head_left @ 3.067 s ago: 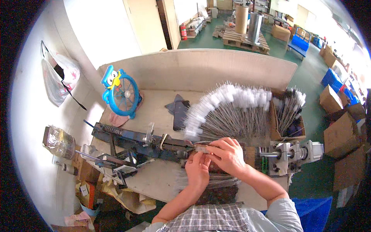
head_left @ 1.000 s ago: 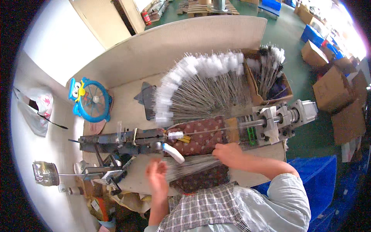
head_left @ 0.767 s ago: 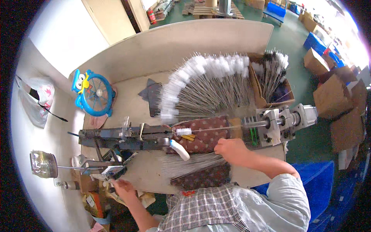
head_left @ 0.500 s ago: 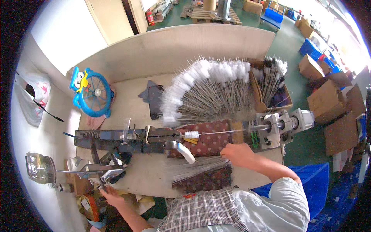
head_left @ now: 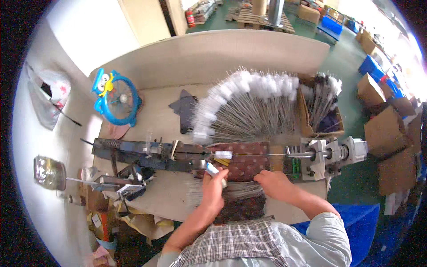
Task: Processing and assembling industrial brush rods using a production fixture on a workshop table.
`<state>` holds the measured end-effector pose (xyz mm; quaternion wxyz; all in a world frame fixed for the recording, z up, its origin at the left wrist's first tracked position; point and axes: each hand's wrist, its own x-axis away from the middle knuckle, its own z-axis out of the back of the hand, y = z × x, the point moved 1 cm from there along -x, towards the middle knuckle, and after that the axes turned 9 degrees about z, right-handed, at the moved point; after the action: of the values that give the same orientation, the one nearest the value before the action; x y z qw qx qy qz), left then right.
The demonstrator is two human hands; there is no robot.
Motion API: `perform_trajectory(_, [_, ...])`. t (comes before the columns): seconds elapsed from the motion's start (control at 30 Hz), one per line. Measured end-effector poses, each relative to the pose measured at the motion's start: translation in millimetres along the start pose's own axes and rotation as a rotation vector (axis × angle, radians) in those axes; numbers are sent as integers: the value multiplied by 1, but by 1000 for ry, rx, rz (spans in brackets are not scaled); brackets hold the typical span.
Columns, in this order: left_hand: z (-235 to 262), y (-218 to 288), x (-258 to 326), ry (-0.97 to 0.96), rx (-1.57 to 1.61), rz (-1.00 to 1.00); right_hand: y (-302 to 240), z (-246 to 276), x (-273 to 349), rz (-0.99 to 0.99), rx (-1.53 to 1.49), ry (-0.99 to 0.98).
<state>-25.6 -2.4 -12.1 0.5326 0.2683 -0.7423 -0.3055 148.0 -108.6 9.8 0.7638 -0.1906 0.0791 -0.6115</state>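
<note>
Brown dotted cloth [head_left: 255, 169] lies in the middle of the head view, so I tell the places from it. Across its upper part one brush [head_left: 255, 155] is stretched: the white bristle head [head_left: 223, 155] is near the cloth's left end, and the thin stem goes toward the metal spindle [head_left: 307, 155] beyond its right end. At the cloth's lower left, below this head, my left hand [head_left: 213, 190] is curled around the white handle [head_left: 211, 169] with a blue part, thumb and fingers close upon it. My right hand [head_left: 276, 183] is at the cloth's lower right edge, the fingers bent together; I cannot tell if they have hold of any of the bare wires [head_left: 242, 190], which lie just below the cloth.

How far it is, I judge so: the many white-headed brushes [head_left: 258, 115], fanned out beyond the cloth's far edge, look already made. The stretched brush has its bristles, but it is not yet taken out. The bare wires seem to be what is left; they are too fine for me to count.
</note>
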Motion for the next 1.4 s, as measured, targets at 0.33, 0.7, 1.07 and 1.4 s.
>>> perform_trajectory(0.33, [44, 59, 67, -530, 696, 216, -7, 31, 8, 148, 230, 38])
perform_trajectory(0.7, [-50, 47, 34, -710, -501, -281, 41, 120, 21, -21, 224, 576])
perform_trajectory(1.07, [-138, 24, -28, -266, -1458, -1068, 63, 93, 6, -94, -49, 661])
perform_trajectory(1.4, [-58, 47, -15, -112, -1439, -1419, 36, 101, -13, 279, -38, 497])
